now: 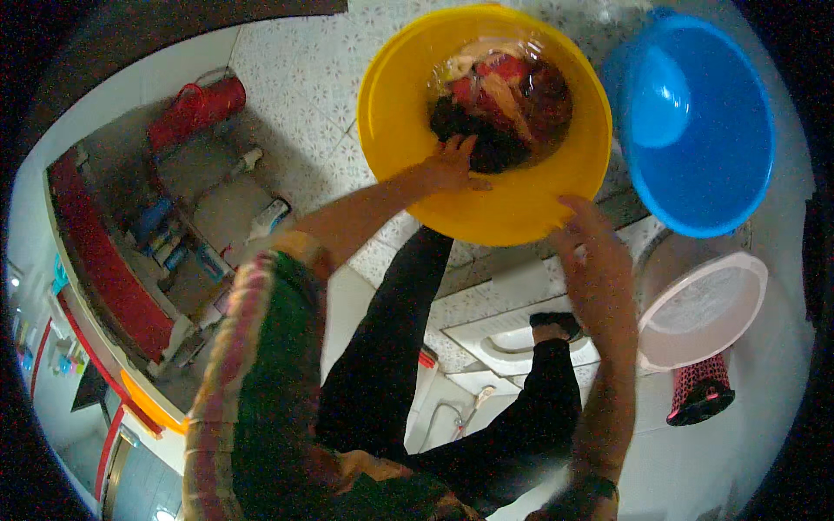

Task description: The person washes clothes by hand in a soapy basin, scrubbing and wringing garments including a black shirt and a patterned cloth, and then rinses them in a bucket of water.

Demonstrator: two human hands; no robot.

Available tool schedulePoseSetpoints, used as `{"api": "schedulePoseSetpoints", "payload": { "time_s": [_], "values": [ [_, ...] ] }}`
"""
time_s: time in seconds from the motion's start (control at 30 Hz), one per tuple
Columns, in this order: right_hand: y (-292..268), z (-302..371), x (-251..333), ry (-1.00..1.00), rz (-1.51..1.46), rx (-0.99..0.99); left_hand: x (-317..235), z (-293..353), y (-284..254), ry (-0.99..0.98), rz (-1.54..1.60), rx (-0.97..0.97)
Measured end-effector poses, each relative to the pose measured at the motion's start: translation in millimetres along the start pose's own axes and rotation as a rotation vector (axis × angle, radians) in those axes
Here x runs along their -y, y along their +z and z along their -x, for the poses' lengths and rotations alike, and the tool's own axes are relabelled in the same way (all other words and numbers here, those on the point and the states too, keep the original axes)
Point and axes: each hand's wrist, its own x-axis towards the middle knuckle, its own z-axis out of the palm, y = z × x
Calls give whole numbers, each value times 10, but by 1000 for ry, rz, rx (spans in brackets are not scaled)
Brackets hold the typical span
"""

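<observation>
Pressing open-palmed on soaked clothes [499,95], the left hand [452,163] could tip the yellow basin [391,95]; the right hand [591,239], fingers spread, merely steadies its rim.

A white patterned tile floor [295,78] carries everything here. On it sit a yellow basin [521,204] with wet clothes [504,100] soaking inside, a blue basin [695,122] just beside it to the right, and a white bucket [704,304] nearer — a small dark pink stool [702,391] stands next to that bucket.
</observation>
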Motion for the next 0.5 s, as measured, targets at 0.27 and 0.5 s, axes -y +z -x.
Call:
{"api": "schedulePoseSetpoints", "payload": {
  "time_s": [0.27,0.5],
  "values": [
    [1497,-1974,-757,32,888,-146,-207,-852,12,-436,160,-261],
    [2162,-2385,-1325,32,847,-332,112,-1351,31,-483,212,-300]
  ]
}}
